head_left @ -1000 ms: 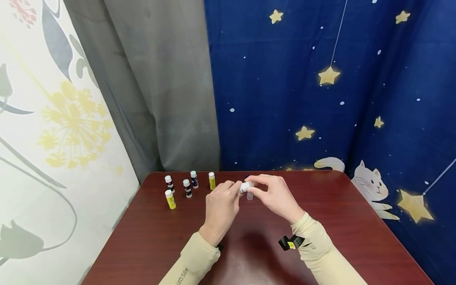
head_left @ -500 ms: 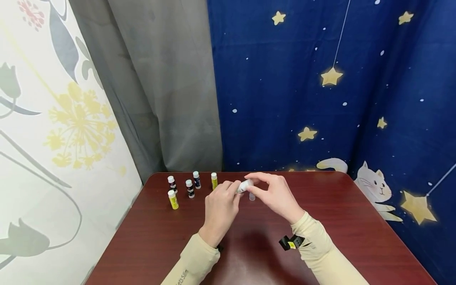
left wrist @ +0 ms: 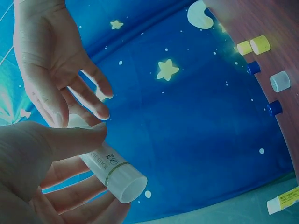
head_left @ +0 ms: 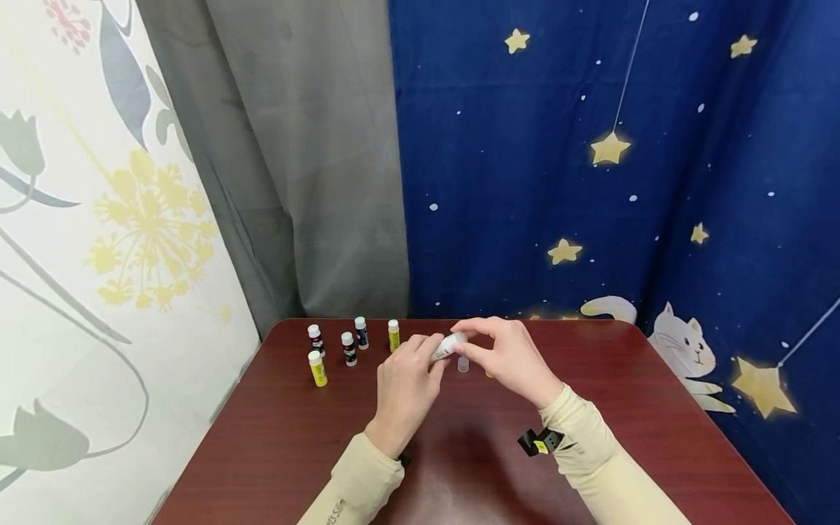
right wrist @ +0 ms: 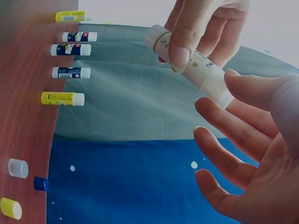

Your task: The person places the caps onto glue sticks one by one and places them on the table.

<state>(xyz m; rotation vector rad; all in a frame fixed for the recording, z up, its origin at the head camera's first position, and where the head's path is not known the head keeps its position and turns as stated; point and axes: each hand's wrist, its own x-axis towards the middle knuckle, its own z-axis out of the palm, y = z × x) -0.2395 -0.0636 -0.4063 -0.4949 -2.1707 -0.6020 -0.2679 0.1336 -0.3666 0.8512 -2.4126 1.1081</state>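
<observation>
A white glue stick [head_left: 446,347] is held at a slant between my two hands, above the table. My left hand [head_left: 408,372] grips its barrel [left wrist: 100,161], with the thumb across the printed side. At the other end, the thumb and forefinger of my right hand [head_left: 512,361] pinch the translucent cap [right wrist: 218,88]. The remaining right fingers [right wrist: 229,130] are spread loosely, as the right wrist view shows. Whether the cap sits fully on the stick is hard to tell.
Several capped glue sticks stand at the table's back left, among them a yellow one [head_left: 318,369] and a dark one [head_left: 348,349]. Loose caps lie near the hands: a clear one [left wrist: 280,81], a blue one [left wrist: 274,108] and a yellow one [left wrist: 260,45]. Curtains hang behind the table [head_left: 275,437].
Both hands keep their hold on the white glue stick, which has tilted slightly. The head view has shifted a little, and a bit of yellow now shows below my right hand.
</observation>
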